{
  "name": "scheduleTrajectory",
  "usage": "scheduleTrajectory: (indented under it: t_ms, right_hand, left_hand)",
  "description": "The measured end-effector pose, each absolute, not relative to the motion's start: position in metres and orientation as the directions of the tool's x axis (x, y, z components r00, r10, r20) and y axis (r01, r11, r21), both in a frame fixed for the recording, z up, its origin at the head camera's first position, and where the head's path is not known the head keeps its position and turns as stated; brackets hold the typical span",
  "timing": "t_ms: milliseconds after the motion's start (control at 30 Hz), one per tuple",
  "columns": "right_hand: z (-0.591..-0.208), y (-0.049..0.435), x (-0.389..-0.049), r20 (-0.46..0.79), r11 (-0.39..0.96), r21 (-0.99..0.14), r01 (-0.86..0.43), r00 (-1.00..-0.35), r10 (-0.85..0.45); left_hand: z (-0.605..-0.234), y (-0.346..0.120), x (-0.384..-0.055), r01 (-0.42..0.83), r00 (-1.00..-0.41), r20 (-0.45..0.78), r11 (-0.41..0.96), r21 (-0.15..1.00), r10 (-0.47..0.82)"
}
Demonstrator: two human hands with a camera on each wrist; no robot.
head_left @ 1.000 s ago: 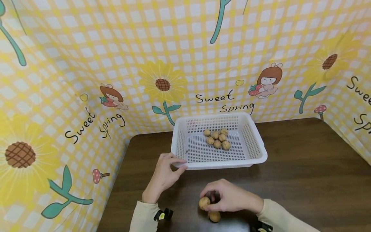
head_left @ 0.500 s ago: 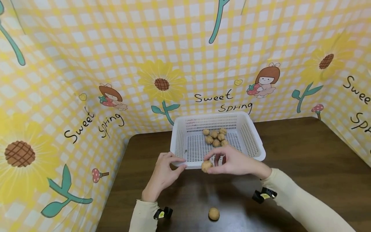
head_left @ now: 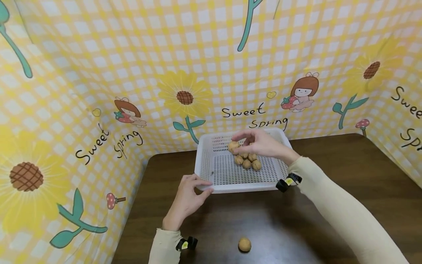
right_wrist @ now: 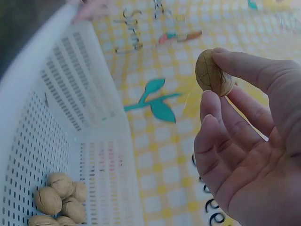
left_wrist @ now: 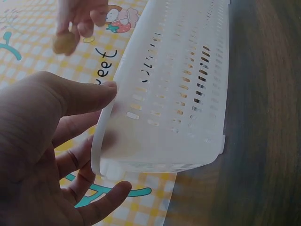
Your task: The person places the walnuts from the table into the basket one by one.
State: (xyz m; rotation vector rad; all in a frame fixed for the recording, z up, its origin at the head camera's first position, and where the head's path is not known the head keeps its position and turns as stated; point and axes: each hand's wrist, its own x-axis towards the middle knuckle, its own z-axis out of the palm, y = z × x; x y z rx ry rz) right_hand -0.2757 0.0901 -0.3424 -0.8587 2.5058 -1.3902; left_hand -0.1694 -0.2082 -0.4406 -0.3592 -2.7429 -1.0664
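A walnut [right_wrist: 211, 73] is pinched between thumb and fingers of my right hand [head_left: 260, 143], raised over the back part of a white plastic basket [head_left: 245, 188]. Below it, several walnuts [head_left: 246, 164] lie in a cluster on the basket's slotted floor. My left hand [head_left: 188, 196] grips the basket's rim at the near left corner. In the left wrist view the thumb [left_wrist: 89, 96] lies on the rim's outer side, with fingers on the other side. One more walnut [head_left: 244, 244] rests on the table in front of the basket.
The dark wooden table [head_left: 204, 231] carries the basket near its back edge. A yellow checked cloth [head_left: 217, 55] with printed flowers hangs behind and along both sides. Black wrist straps [head_left: 288, 182] sit on both sleeves.
My right hand has picked up a walnut from the table and carried it forward and up over the basket. The left hand has stayed at the corner.
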Motion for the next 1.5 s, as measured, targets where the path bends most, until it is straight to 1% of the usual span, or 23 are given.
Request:
scheduleTrajectory:
  t_ms: [67,233,533,633,767,900,1067,1300,1500]
  right_hand:
    - [-0.343,0.09,-0.287,0.124,0.402,-0.836,-0.373,-0.842,-0.524]
    - [-0.354,0.093,-0.31,0.038,0.407,-0.877,-0.255,-0.881,-0.471]
    - [-0.395,0.09,-0.347,-0.057,0.417,-0.902,-0.112,-0.926,-0.373]
    - [-0.411,0.088,-0.356,-0.069,0.413,-0.907,-0.08,-0.94,-0.334]
    - [-0.429,0.085,-0.359,-0.068,0.434,-0.897,-0.076,-0.949,-0.307]
    - [-0.438,0.082,-0.358,-0.068,0.457,-0.885,-0.088,-0.947,-0.314]
    - [-0.443,0.078,-0.359,-0.064,0.486,-0.868,-0.106,-0.945,-0.321]
    - [-0.448,0.077,-0.359,-0.096,0.525,-0.846,-0.093,-0.942,-0.322]
    - [-0.447,0.077,-0.358,-0.078,0.536,-0.835,-0.12,-0.94,-0.332]
  left_hand:
    - [-0.441,-0.208,-0.169,0.289,-0.954,0.253,0.714,0.638,0.16]
    - [-0.443,-0.207,-0.169,0.291,-0.955,0.244,0.714,0.637,0.171]
    - [-0.441,-0.21,-0.168,0.29,-0.953,0.259,0.715,0.637,0.155]
    - [-0.441,-0.21,-0.167,0.284,-0.955,0.251,0.713,0.64,0.155]
    - [-0.443,-0.208,-0.166,0.274,-0.959,0.237,0.712,0.647,0.153]
    - [-0.442,-0.208,-0.167,0.275,-0.959,0.234,0.713,0.645,0.159]
    - [-0.441,-0.209,-0.168,0.281,-0.957,0.244,0.718,0.636,0.159]
    - [-0.441,-0.209,-0.168,0.287,-0.955,0.245,0.72,0.631,0.166]
    - [-0.44,-0.21,-0.169,0.292,-0.954,0.249,0.721,0.629,0.169]
